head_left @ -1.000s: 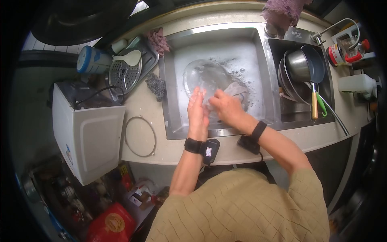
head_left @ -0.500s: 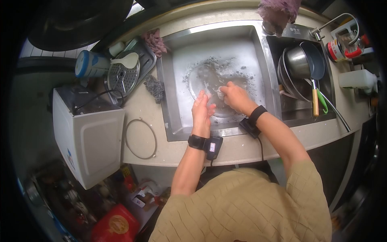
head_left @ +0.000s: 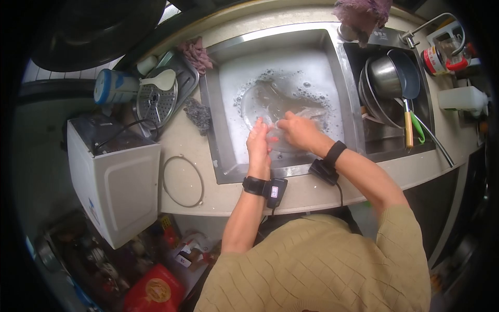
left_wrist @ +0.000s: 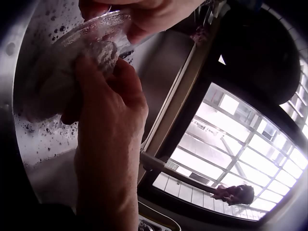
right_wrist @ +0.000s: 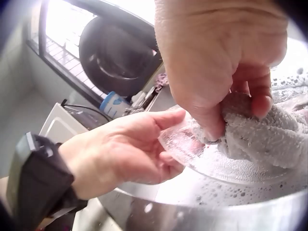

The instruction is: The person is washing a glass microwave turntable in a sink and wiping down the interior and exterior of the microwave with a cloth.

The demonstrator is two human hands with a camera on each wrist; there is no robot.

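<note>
A clear, round glass-like dish stands tilted over the suds in the large sink basin. My left hand pinches its near-left rim, the thumb on the upper side and fingers behind. In the left wrist view, that left hand shows at the top, at the dish's wet edge. My right hand grips a wet grey-white cloth in bent fingers, against the inside of the dish. Seen close in the right wrist view, the right hand bunches the cloth near the rim. Foam and bubbles surround the lower dish.
Right of the large basin, a smaller one holds a saucepan and other pans. On the left counter are a grey scourer, a perforated steel plate, a white spoon and a wire ring.
My right hand has swept across the dish with the cloth, moving down, then back left toward the left hand. The left hand has stayed at the rim. The dish now sits lower and flatter.
</note>
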